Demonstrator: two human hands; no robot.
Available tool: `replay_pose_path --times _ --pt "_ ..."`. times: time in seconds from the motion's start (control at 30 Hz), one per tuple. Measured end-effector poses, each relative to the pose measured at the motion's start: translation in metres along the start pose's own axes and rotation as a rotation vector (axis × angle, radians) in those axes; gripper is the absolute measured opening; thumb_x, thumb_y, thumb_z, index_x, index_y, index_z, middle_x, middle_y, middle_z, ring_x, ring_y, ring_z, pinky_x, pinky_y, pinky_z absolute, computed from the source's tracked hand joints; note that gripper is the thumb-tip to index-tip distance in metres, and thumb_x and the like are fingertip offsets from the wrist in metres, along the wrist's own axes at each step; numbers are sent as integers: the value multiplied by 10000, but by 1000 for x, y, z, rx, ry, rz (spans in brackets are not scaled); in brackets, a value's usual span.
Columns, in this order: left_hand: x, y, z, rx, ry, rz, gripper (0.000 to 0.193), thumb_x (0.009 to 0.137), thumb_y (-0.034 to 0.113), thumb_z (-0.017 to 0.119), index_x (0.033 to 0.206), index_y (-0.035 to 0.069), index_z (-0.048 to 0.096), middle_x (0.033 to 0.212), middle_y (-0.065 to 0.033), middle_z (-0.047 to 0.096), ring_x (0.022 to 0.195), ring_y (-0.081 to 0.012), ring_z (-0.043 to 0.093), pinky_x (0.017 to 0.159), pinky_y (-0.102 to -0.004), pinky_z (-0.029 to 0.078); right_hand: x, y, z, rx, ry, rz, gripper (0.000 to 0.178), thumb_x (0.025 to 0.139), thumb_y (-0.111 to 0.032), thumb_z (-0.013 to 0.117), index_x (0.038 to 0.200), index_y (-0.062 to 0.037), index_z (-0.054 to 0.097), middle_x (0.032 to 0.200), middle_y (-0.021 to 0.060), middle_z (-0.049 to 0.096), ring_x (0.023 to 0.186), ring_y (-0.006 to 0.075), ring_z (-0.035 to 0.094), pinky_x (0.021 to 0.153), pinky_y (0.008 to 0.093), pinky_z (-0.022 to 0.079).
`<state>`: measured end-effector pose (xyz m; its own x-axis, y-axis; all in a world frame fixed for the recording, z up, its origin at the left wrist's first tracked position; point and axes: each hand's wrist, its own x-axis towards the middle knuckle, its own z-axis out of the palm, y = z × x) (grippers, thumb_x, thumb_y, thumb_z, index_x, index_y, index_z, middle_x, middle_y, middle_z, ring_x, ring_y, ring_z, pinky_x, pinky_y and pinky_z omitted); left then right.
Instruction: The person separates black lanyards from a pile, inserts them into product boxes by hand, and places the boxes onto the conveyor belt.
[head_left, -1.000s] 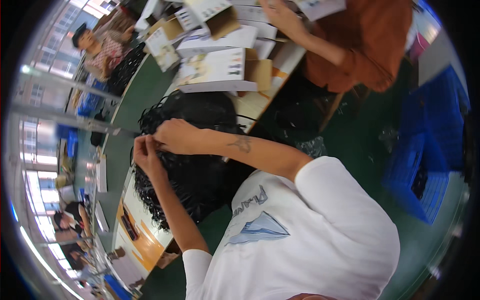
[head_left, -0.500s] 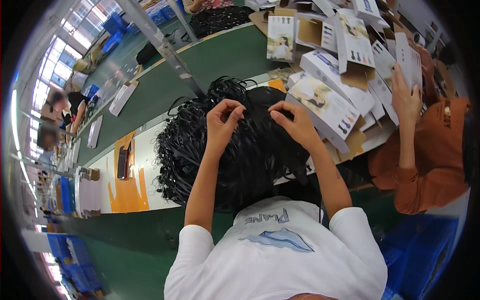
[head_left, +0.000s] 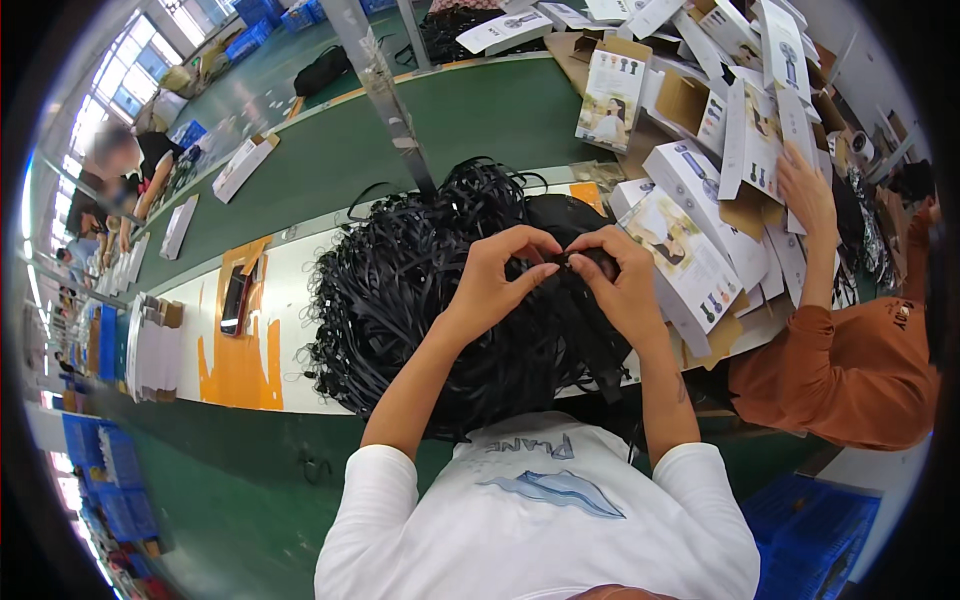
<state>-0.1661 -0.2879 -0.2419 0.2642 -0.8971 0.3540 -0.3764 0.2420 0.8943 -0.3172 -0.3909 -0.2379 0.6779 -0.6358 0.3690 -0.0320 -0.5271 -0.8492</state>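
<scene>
A large heap of thin black straps (head_left: 420, 285) covers the middle of the white bench before me. Over its right part, my left hand (head_left: 508, 272) pinches a small bit of black strap, thumb against fingertips. My right hand (head_left: 618, 272) pinches at the same spot, so the fingertips of both hands nearly meet. What joins there is too small and dark to make out. A round black item, partly hidden, lies behind the hands, and looser black strands hang below my right hand.
White printed boxes (head_left: 672, 245) pile up at right, some gaping. A co-worker's hand (head_left: 806, 190) in an orange-brown sleeve touches them. A phone (head_left: 236, 300) rests on orange tape (head_left: 262, 365) at left. Behind the heap rises a metal post (head_left: 385, 95); a green belt (head_left: 500, 110) runs beyond.
My two hands, apart before, have come together over the heap, slightly lower and to the right. The co-worker's hand has shifted among the boxes. The whole view has turned slightly.
</scene>
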Motion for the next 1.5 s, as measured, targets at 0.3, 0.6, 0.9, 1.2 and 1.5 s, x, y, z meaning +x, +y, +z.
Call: replay_pose_path --times 0.3,0.6,0.9,1.2,1.5 --pt "-5 -6 10 -139 62 -84 150 758 25 653 890 6 583 774 -30 606 713 -80 577 642 -210 457 5 1 10 116 41 37 154 806 -162 641 836 -15 604 637 -3 534 514 40 372 476 206 302" --pt "-1 -8 6 -220 22 -140 98 829 84 611 864 -1 577 723 -11 589 661 -64 569 611 -199 469 12 -14 -15 -20 -77 61 108 734 -77 681 814 -13 647 699 16 598 536 59 420 494 208 333" --pt "7 -10 18 -38 80 42 84 840 64 594 820 -13 566 693 -18 577 625 -68 558 571 -195 446 21 -16 -16 -98 -197 64 123 713 -66 696 815 -10 657 692 12 594 553 54 422 509 205 332" --pt "1 -20 14 -300 65 -120 68 870 61 533 876 -7 534 700 -14 560 628 -66 548 577 -196 448 19 7 -16 228 -51 200 184 768 -143 685 882 -7 637 740 -46 554 626 9 424 563 169 340" --pt "0 -11 9 -95 61 -81 110 818 73 602 914 25 577 739 -7 586 613 -68 537 540 -196 432 15 10 -5 347 -34 184 179 818 -152 639 906 -3 592 826 2 587 736 48 517 681 183 417"
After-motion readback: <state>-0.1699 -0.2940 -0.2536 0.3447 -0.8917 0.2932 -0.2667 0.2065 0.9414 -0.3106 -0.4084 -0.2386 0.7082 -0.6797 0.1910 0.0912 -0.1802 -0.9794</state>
